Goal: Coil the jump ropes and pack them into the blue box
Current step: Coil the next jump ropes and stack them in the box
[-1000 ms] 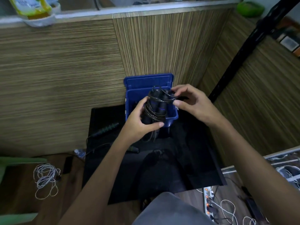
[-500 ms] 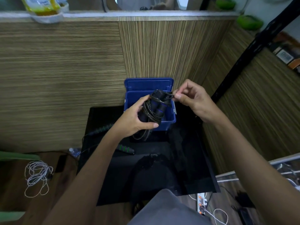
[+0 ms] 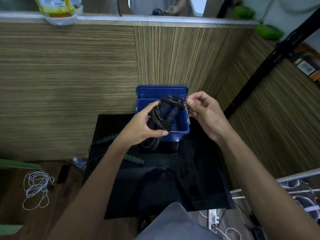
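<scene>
My left hand (image 3: 142, 124) grips a coiled jump rope (image 3: 165, 114) with two black handles ringed in blue, held over the open blue box (image 3: 181, 130). My right hand (image 3: 201, 109) pinches a strand of that rope's cord at the top right of the coil. A loop of cord hangs below my left hand. The box stands at the far edge of a black mat (image 3: 199, 170), its lid upright behind it. A second jump rope with green-ringed black handles (image 3: 134, 160) lies loose on the mat to the left, one handle (image 3: 108, 138) further back.
A wood-grain wall rises right behind the box and along the right. A white coiled cable (image 3: 37, 187), a dark phone (image 3: 63, 174) and a small bottle (image 3: 78, 161) lie on the wooden floor at left. A power strip (image 3: 213, 218) with cables sits at lower right. A black pole (image 3: 265, 66) leans at right.
My right hand has shifted from beside the coil to its top right and now pinches a strand of cord pulled slightly out. The left hand keeps its grip over the box.
</scene>
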